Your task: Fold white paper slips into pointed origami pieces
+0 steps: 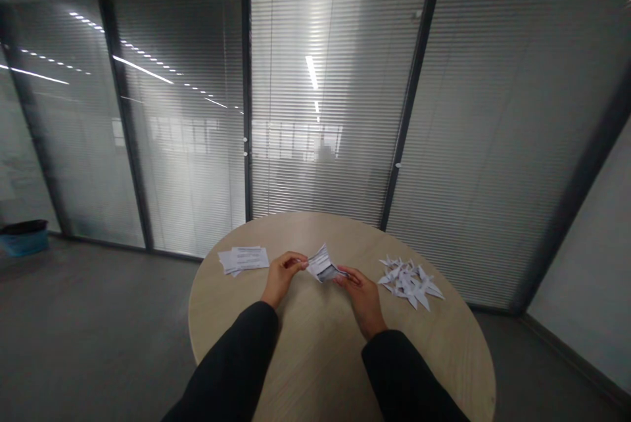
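Between my two hands is a partly folded sheet of printed paper [323, 263], creased and bent open in the middle. My left hand [286, 272] pinches its left corner between thumb and fingers. At the opposite corner, my right hand [359, 293] grips the paper the same way. Both hands are over the middle of the round table. To the left lies a small stack of printed paper sheets [249, 257]. A pile of folded white paper cranes [409, 282] sits to the right of my right hand.
The round wooden table [315, 369] has a curved edge all round. Behind it stands a glass partition with blinds [325, 179] and dark frames. A blue bin [23, 239] is on the floor at the far left.
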Available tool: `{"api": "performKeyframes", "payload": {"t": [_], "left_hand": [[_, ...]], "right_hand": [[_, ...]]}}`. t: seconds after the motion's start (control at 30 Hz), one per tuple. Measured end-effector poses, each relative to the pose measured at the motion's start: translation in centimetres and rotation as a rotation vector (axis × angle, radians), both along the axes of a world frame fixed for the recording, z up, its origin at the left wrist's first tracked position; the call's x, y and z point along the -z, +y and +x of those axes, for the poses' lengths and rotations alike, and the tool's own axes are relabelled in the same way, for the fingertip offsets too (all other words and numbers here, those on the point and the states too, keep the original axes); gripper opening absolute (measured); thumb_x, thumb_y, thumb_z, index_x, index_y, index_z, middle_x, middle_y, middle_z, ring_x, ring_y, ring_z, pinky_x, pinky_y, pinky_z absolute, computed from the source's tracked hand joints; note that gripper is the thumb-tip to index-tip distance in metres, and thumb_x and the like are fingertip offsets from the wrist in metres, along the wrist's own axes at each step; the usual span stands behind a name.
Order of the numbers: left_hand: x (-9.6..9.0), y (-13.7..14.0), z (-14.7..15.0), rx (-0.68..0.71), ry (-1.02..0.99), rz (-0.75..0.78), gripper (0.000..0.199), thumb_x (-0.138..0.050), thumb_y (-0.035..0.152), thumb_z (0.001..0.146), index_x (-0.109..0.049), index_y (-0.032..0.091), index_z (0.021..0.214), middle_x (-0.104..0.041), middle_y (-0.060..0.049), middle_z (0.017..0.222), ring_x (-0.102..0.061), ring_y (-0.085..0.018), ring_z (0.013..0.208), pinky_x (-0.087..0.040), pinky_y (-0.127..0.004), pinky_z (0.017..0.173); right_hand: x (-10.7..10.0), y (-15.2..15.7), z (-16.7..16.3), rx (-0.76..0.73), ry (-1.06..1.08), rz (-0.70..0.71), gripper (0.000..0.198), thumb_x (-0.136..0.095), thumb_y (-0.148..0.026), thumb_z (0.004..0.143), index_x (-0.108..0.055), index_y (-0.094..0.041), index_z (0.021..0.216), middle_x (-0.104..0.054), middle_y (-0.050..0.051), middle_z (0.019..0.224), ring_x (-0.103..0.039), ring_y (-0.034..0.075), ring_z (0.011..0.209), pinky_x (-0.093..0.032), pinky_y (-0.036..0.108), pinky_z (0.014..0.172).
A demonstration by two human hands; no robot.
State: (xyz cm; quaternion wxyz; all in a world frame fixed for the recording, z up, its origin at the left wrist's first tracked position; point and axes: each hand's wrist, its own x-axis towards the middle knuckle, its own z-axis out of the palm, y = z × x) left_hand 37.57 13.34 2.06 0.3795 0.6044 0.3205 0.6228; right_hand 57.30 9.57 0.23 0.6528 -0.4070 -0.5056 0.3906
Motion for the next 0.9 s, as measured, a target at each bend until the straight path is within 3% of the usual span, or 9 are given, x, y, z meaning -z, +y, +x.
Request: {"api": "performKeyframes", "payload": {"t": [0.3,0.53,0.9], "left_hand": [[-0.42,-0.59,0.06,-0.012,-0.046,-0.029,0.015,-0.073,0.027,0.063,-0.069,0.016,0.071,-0.066,-0.002,0.066,-0.060,-0.015,0.064,-0.046,-0.026,0.062],[-0.05,-0.36,0.34,0.068,-0.157,-0.022,0.043,-0.074,0.026,0.062,-0.057,0.020,0.100,-0.065,0.000,0.074,-0.062,-0.014,0.070,-0.047,-0.026,0.068],[-0.05,-0.23,0.19,0.051,-0.182,-0.038,0.040,-0.073,0.027,0.063,-0.055,0.019,0.098,-0.064,0.001,0.073,-0.062,-0.013,0.068,-0.047,-0.026,0.067]], "right_hand": [[-0.06,-0.20,0.12,0.004,0.014,-0.007,0.036,-0.077,-0.042,0.062,-0.072,-0.019,0.089,-0.074,0.006,0.083,-0.068,0.025,0.082,-0.051,0.040,0.081],[0.05,-0.10,0.16,0.065,0.015,-0.005,0.038,-0.080,-0.039,0.059,-0.072,-0.019,0.091,-0.074,0.006,0.081,-0.067,0.024,0.079,-0.051,0.038,0.077],[-0.04,-0.14,0.47,0.091,-0.003,-0.014,0.041,-0.080,-0.041,0.057,-0.072,-0.019,0.091,-0.074,0.005,0.082,-0.067,0.025,0.079,-0.052,0.037,0.074]]}}
